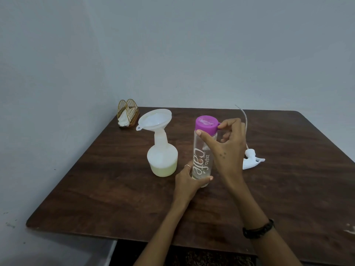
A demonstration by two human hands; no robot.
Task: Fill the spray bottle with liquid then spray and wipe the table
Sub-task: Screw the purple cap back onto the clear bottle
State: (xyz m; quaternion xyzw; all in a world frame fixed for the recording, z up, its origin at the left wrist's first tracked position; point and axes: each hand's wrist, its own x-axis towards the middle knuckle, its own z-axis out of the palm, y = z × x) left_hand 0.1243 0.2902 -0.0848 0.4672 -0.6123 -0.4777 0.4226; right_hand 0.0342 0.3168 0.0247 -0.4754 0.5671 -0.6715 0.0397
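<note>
A white spray bottle (162,159) stands on the dark wooden table (115,189), with pale yellow liquid in its lower part and a white funnel (154,120) seated in its neck. To its right stands a tall clear bottle (203,150) with a purple cap (206,124). My left hand (189,181) grips the clear bottle near its base. My right hand (226,148) reaches around its top, thumb against the glass under the cap and fingers at the cap's side tab. The white spray head (251,159) with its dip tube lies on the table, right of my right hand.
A gold wire napkin holder (128,114) with a white tissue sits at the table's far left corner, close to the wall. The grey wall runs behind and to the left of the table. The table's near edge lies just in front of me.
</note>
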